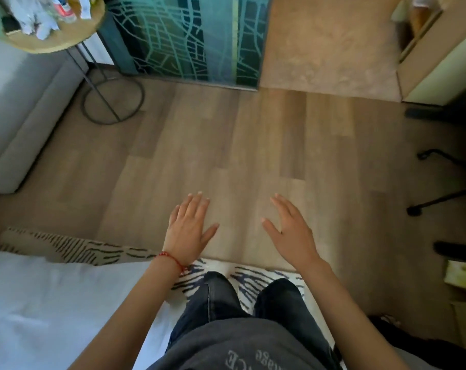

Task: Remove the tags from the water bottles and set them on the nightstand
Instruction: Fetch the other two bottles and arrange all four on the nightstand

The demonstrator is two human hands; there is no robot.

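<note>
I am holding my left hand (189, 227) and right hand (289, 228) flat, open and empty over the floor (240, 145); bottles (63, 10), blurred, are sitting on the round table (66, 40), far left, awaiting pickup.

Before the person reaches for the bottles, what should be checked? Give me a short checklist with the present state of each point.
1. Left hand free: ok, open, holds nothing.
2. Right hand free: ok, open, holds nothing.
3. Bottles located: ok, at least one bottle stands on the round table, far upper left.
4. Bottles within reach: not ok, both hands are well away from that table.
5. Tags on the bottles: cannot tell, the white crumpled items there are blurred.
6. Path over the wooden floor: ok, bare between person and table.
</note>
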